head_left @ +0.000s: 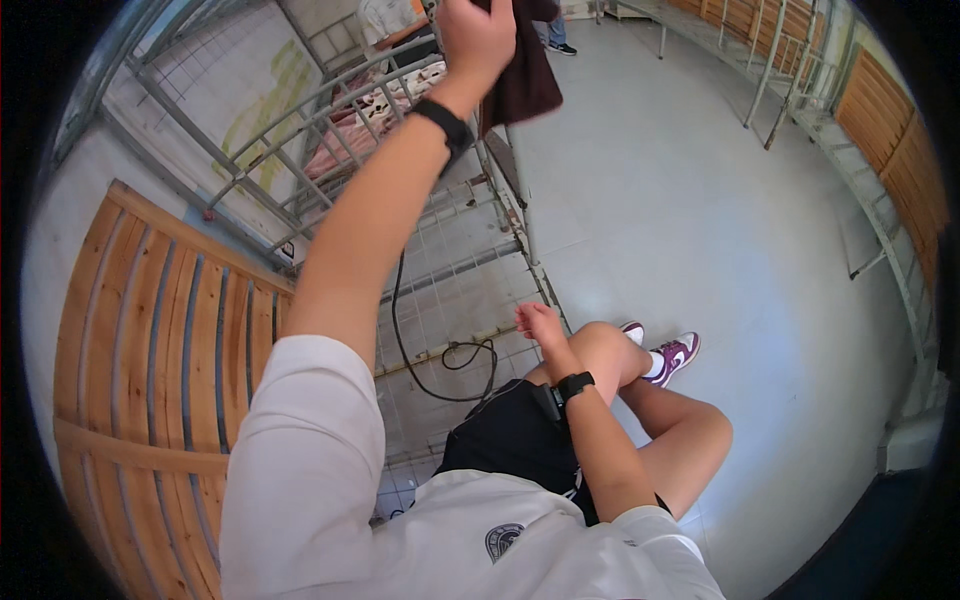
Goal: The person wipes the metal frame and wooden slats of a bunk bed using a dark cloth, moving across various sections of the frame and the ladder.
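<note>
My left hand (478, 42), fingertips partly cut off by the view's edge, grips a dark maroon cloth (525, 80), raised toward the far end of the metal bed frame (455, 267). My right hand (540, 322) is loosely curled near the bed frame's right edge. A black cable (494, 368) loops within its outline; a slatted wooden panel (130, 265) stands left of it.

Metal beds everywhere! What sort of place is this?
Probably a dormitory room. There's a metal bed frame with wire mesh, a slatted wooden board like a bed base, and pink patterned bedding.
</note>
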{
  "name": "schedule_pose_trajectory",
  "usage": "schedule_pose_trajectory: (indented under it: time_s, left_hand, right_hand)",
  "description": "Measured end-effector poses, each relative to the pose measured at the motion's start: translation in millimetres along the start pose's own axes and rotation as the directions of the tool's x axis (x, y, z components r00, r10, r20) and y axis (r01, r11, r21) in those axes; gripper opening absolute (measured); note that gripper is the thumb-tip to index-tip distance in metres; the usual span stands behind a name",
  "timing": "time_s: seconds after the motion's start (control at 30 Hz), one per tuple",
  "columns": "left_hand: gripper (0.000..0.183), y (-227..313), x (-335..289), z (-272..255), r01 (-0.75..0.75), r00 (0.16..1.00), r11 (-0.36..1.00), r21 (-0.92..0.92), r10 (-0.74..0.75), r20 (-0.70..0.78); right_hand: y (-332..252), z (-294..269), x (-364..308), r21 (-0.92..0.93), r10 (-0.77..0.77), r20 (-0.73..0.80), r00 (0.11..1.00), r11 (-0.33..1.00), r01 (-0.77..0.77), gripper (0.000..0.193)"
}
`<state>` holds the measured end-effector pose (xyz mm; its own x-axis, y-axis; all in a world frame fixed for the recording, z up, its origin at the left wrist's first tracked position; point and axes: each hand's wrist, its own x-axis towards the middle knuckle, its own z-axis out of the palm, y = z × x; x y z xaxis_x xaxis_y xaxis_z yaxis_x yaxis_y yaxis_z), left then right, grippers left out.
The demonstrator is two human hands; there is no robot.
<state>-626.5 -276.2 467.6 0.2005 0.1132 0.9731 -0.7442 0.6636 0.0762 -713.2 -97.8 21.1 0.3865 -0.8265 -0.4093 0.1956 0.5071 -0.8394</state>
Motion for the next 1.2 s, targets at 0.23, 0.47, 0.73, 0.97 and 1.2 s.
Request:
schedule_pose_trajectory:
  time_s: [0.23,0.47,0.73,0.97,1.2]
  left_hand:
    - [0.076,-21,-134,-38,0.075,0.925,0.981,0.178,-0.136,0.355]
    - [0.067,-5,-243,-65,0.566,0.761,0.822,0.060,-0.549,0.345]
    - [0.057,-38,-244,-120,0.436,0.223,0.863,0.256,-0.379,0.898]
    - [0.044,-7,-235,-90,0.554,0.594,0.824,0.117,-0.490,0.638]
    - [0.073,23,-322,-93,0.678,0.594,0.721,0.142,-0.652,0.472]
  right_hand:
    - [7,-5,-4,0.012,-0.028,0.006,1.000,1.000,0.028,0.021]
    - [-3,-1,-20,0.096,-0.125,0.007,0.992,0.988,0.123,0.020]
    - [-2,-10,-28,0.108,-0.140,-0.008,0.990,0.984,0.140,0.022]
    - [-8,7,-28,0.204,-0.140,-0.074,0.987,0.967,0.153,0.026]
    - [-16,-13,-25,0.485,-0.059,-0.151,0.987,0.866,0.126,0.045]
